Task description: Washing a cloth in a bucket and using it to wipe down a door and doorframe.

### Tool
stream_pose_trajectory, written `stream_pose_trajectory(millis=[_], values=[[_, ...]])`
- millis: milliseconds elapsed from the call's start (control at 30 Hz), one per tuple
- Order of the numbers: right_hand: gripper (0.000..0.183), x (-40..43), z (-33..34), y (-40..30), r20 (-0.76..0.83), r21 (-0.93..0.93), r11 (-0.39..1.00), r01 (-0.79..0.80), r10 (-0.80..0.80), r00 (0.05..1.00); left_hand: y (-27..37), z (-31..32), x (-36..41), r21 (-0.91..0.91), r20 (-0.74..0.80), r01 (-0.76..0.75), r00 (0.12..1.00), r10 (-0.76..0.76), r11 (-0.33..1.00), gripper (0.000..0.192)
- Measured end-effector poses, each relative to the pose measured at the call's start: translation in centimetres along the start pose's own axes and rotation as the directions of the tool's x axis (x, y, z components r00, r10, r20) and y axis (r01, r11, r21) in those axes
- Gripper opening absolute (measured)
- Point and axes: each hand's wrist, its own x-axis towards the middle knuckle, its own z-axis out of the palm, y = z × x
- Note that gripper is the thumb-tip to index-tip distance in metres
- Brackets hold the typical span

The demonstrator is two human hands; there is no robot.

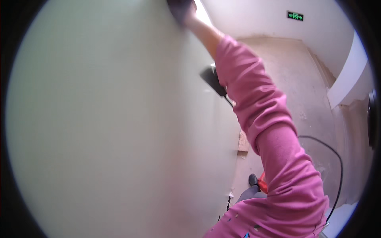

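Note:
My right arm, in a pink sleeve (268, 98) pushed up the forearm, stretches up along a smooth pale wall (113, 119). At the top edge of the picture my right hand (189, 15) is against or close to that wall. The hand is blurred, in shadow and partly cut off. A dark shape (178, 9) is at the hand; whether it is a held tool or a glove I cannot tell. My left hand is out of view. Beside the sleeve, a dark corded device (212, 80) is near the wall, partly hidden by my arm.
A black cable (337, 157) loops at the right. Below are the bare floor (288, 77), a block-like piece (243, 141) by the wall's foot, a dark shoe (253, 179) and something red (263, 183). A lit green exit sign (295, 15) hangs on the far white wall (256, 17).

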Motion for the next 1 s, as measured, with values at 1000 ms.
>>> stream_pose_trajectory(millis=[1000], values=[[0.016,-29.2,-17.7,14.4,-0.028,0.024,0.916,-0.401,0.401,0.916,-0.2,-0.4,-1.9,-0.219,-0.197,-0.04,0.98,-0.004,0.975,0.027]])
